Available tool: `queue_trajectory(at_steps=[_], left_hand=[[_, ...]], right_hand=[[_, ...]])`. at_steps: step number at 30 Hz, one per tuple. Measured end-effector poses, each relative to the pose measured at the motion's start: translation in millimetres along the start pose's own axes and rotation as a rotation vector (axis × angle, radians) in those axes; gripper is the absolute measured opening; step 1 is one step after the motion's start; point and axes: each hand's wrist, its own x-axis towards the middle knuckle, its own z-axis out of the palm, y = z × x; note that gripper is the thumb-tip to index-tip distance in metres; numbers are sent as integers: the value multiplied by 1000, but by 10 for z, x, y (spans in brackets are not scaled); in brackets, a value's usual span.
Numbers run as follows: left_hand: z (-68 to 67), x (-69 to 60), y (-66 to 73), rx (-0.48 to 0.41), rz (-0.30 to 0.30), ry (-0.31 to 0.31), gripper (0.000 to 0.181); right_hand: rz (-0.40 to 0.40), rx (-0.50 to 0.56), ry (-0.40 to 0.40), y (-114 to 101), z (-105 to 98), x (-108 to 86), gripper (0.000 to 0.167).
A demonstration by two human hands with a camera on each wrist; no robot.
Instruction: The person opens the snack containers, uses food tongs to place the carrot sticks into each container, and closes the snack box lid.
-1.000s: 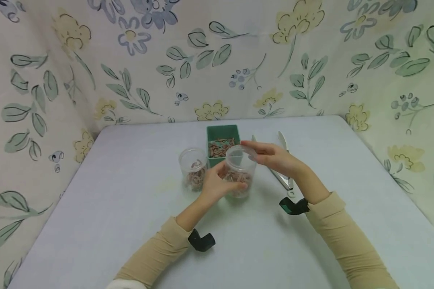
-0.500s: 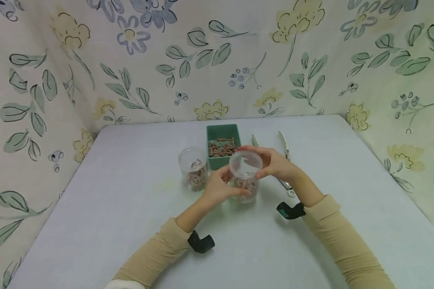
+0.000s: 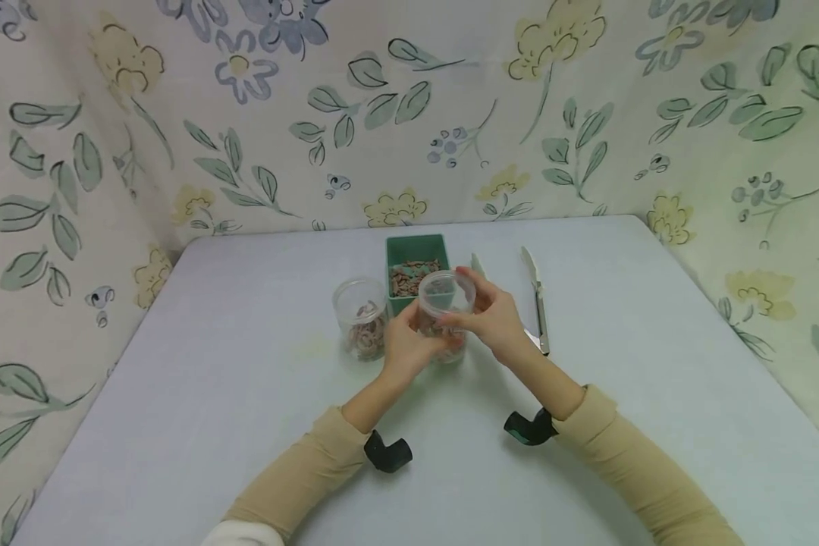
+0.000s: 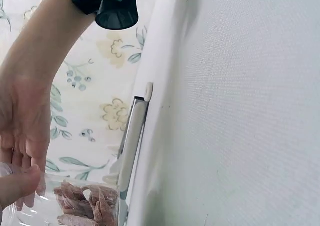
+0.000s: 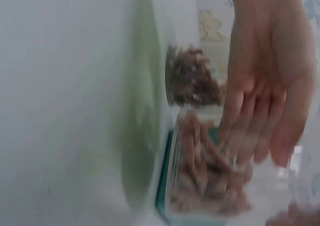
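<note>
A clear plastic jar [image 3: 448,350] with brown dried strips in its lower part stands between my two hands. My left hand [image 3: 409,345] holds its body from the left, thumb across the near side. My right hand [image 3: 497,318] grips round the top edge from the right. Whether a separate lid sits there, I cannot tell. In the left wrist view the right hand [image 4: 25,113] reaches down to the jar's top [image 4: 50,188]. The right wrist view, blurred, shows the left hand [image 5: 265,94] against the jar [image 5: 205,178].
Left of my hands stands a second clear jar [image 3: 360,322] with similar brown strips. Behind is a green box [image 3: 416,246] holding more strips. Metal tongs [image 3: 541,307] with pale tips lie to the right on the white table [image 3: 246,364]. A floral cloth [image 3: 355,129] hangs behind.
The jar shifted right and nearer, then back left and away. My right hand went from stretched fingers at the rim to gripping round the top, its wrist lower and further left.
</note>
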Motion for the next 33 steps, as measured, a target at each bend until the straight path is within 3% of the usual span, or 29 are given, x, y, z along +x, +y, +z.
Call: queue_trajectory(at_steps=[5, 8, 11, 14, 17, 20, 22, 28, 33], left_hand=[[20, 21, -58, 15, -20, 39, 62], [-20, 21, -40, 21, -71, 12, 63], [-112, 25, -18, -1, -128, -84, 65], [-214, 29, 7, -31, -152, -227, 69], [-289, 30, 26, -43, -134, -377, 73], [-322, 25, 33, -46, -112, -458, 73], [-325, 20, 28, -64, -107, -456, 73], [-296, -3, -1, -91, -130, -358, 72], [-281, -6, -32, -74, -110, -348, 72]], right_hand=[[-17, -5, 157, 49, 187, -31, 83], [-43, -27, 107, 51, 152, -15, 84], [-70, -31, -78, 43, -24, 46, 92], [-112, 35, -366, 50, -254, 144, 103], [-173, 103, -658, 63, -411, 238, 103], [-232, 117, -809, 70, -465, 286, 94], [-254, 113, -803, 76, -459, 290, 87], [-232, 80, -626, 110, -391, 234, 89], [-194, 32, -605, 112, -398, 205, 93]])
